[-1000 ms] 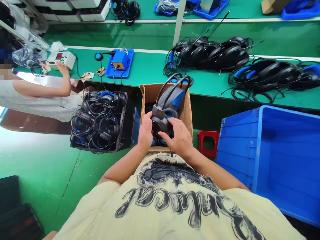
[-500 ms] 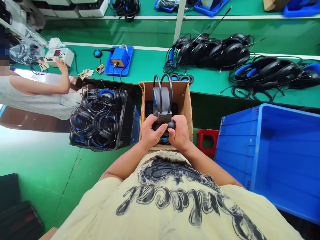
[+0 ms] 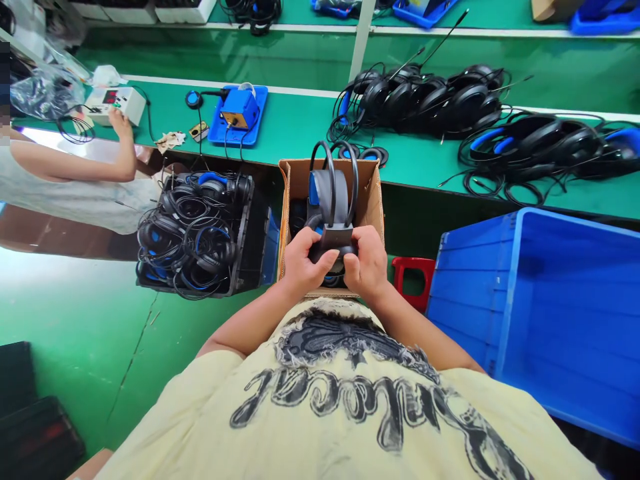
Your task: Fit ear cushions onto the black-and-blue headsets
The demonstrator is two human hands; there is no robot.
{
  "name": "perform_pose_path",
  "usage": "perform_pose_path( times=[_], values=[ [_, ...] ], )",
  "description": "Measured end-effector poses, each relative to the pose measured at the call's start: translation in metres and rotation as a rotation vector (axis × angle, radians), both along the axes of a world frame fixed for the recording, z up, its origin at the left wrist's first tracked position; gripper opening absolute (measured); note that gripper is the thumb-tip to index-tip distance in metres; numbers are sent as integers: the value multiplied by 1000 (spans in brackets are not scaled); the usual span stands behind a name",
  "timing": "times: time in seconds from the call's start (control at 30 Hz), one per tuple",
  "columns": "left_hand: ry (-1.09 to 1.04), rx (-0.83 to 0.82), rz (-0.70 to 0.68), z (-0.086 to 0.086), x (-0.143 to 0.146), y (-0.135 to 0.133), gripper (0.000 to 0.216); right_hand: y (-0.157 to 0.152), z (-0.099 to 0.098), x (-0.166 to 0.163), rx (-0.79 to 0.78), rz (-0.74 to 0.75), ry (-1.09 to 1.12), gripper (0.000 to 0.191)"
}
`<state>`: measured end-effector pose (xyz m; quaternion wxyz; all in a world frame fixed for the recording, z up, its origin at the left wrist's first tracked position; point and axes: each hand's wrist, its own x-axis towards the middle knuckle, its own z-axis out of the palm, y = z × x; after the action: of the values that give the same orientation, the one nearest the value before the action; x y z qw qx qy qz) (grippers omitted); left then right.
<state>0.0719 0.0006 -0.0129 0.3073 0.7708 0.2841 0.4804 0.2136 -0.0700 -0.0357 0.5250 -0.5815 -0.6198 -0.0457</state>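
Over an open cardboard box (image 3: 369,193), both of my hands grip one black headset (image 3: 336,235) by its lower ear-cup end. My left hand (image 3: 303,264) is closed on its left side, thumb pressed in front. From the right, my right hand (image 3: 368,265) closes round the same end, its thumb close to the left one. The headset's twin black hoops and grey padded band with a blue inner side point away from me. Inside the box, dark parts with bits of blue show below; my hands hide much of them.
A black crate (image 3: 240,247) heaped with corded headsets stands to the left, near a co-worker's arm (image 3: 100,160). More headsets (image 3: 430,100) lie on the green bench (image 3: 295,120). At right are a red stool (image 3: 413,273) and a large blue bin (image 3: 500,287).
The headset has tilted slightly, its hoops leaning further right. My right hand has shifted a little to the right, and both hands keep their hold.
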Motion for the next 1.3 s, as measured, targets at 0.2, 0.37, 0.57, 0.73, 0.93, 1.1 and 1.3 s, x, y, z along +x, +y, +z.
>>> perform_pose_path(
  times=[0.2, 0.37, 0.57, 0.73, 0.93, 1.1, 1.3],
  values=[
    [48, 130, -14, 9, 2, 3, 44, -2, 1, 1, -14, 35, 44, 44],
    [166, 73, -120, 17, 3, -5, 56, -11, -1, 11, -58, 168, 294, 45],
    [126, 331, -95, 17, -11, -20, 74, -15, -14, 16, 153, 100, 613, 52],
    [263, 228, -141, 22, -16, -27, 65, -16, -10, 11, 185, -7, 505, 56],
    [241, 204, -275, 21, -19, -25, 59, -20, -11, 15, 232, 146, 432, 56],
    [163, 274, -329, 21, -21, -25, 47, -27, -3, 17, 152, 240, 411, 58],
    [86, 288, -292, 20, -16, -26, 39, -32, -5, 7, 130, 204, 468, 44]
  ],
)
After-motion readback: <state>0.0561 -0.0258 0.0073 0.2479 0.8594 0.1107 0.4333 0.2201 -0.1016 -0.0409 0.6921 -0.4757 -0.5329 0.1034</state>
